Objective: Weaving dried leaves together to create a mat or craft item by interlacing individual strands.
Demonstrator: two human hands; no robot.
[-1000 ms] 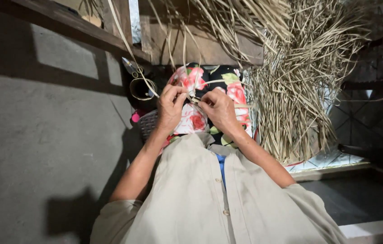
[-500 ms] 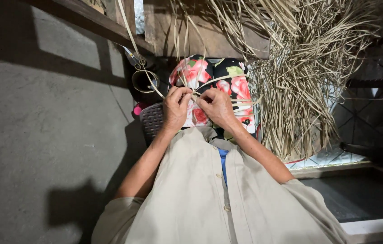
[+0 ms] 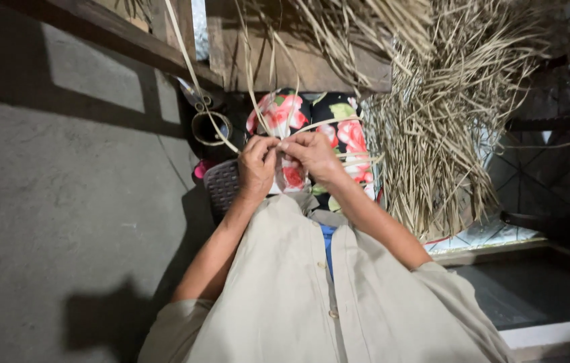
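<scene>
My left hand [image 3: 258, 165] and my right hand [image 3: 308, 153] meet over my lap, fingertips pinched together on thin pale straw strips [image 3: 312, 126]. One long strip [image 3: 197, 81] runs from the hands up and to the left past a wooden beam. Under the hands lies a black cloth with red flowers [image 3: 339, 131]. My beige shirt [image 3: 312, 289] fills the lower middle of the view.
A large bundle of dried straw [image 3: 446, 114] hangs to the right of my hands. A dark woven plastic basket [image 3: 221, 185] sits by my left wrist. A grey concrete wall [image 3: 63, 202] is on the left, a wooden beam [image 3: 117, 50] above it.
My hands have drawn closer together and shifted a little lower over the flowered cloth, still working the same strips. The view has tilted slightly.
</scene>
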